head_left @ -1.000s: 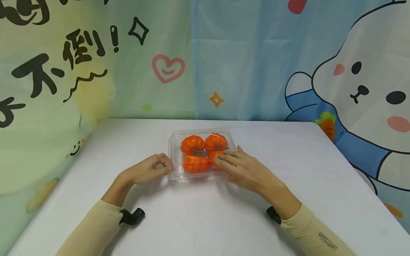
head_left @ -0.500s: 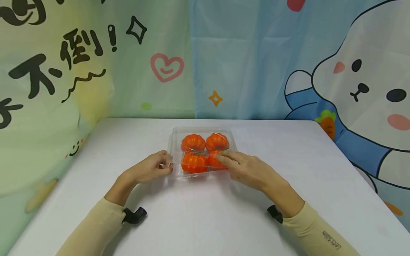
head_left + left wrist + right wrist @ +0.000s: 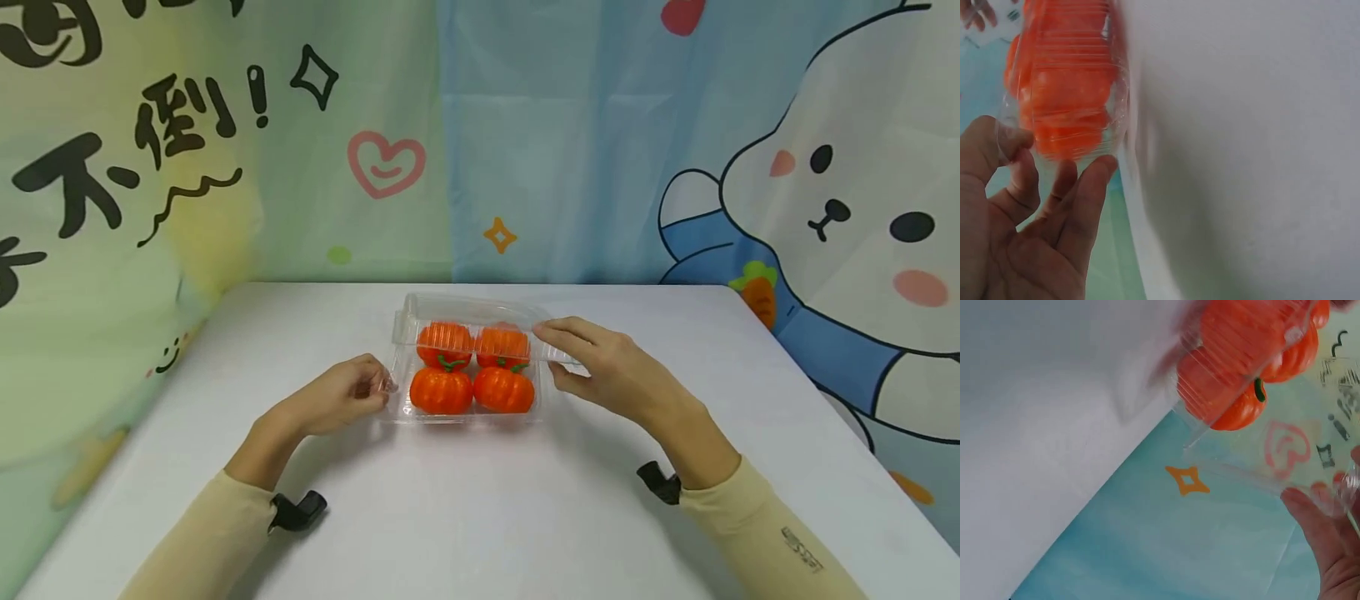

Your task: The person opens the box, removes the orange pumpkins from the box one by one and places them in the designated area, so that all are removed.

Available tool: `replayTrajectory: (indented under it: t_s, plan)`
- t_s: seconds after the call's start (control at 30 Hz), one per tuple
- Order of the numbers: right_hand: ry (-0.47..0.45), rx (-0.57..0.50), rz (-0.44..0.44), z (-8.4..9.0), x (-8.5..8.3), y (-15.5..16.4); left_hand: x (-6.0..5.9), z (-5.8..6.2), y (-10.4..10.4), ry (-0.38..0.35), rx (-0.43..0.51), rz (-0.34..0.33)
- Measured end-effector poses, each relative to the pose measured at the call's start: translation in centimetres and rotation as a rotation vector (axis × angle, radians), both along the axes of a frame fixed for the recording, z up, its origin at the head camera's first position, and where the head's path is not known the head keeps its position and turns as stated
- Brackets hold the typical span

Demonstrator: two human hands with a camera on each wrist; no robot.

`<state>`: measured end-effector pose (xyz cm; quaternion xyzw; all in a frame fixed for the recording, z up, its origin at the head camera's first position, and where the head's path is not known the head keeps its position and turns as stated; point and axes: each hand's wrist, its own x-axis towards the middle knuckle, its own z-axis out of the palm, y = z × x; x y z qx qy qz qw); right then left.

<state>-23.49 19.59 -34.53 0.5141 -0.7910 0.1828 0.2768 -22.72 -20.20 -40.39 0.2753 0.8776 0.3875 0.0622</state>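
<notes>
A clear plastic clamshell box stands mid-table with several orange toy pumpkins inside. The front two pumpkins lie uncovered. The back two show through the half-raised lid. My left hand pinches the box's left front corner, holding the base down. My right hand grips the lid's right edge between thumb and fingers, lifted off the base. In the left wrist view my left hand has its thumb and fingers against the box. The right wrist view shows the lid above my fingertips, pumpkins behind.
The white table runs out to a printed cloth backdrop with a cartoon rabbit, which hangs behind and at both sides. Black wrist camera mounts sit at my sleeves. The table's right edge slants close to my right forearm.
The lid was flat under my right fingers; now my right hand has lifted it up and back, uncovering the front pumpkins. My left hand stays pinched on the box's corner.
</notes>
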Motion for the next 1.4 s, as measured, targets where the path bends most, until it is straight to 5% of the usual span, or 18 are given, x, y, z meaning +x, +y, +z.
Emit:
replayTrajectory:
  t_s: [0.37,0.73,1.4]
  plan:
    - [0.021,-0.231,-0.137,0.2,-2.1,-0.2,0.1,-0.8,0.1,-0.108,0.063,-0.011]
    - [-0.344,-0.384,-0.179,-1.3,-4.1,-0.7,0.5,-0.8,-0.2,-0.135,0.074,0.006]
    - [-0.571,-0.334,-0.235,-3.5,-5.5,-1.6,0.9,-0.5,-1.0,-0.170,0.058,-0.045]
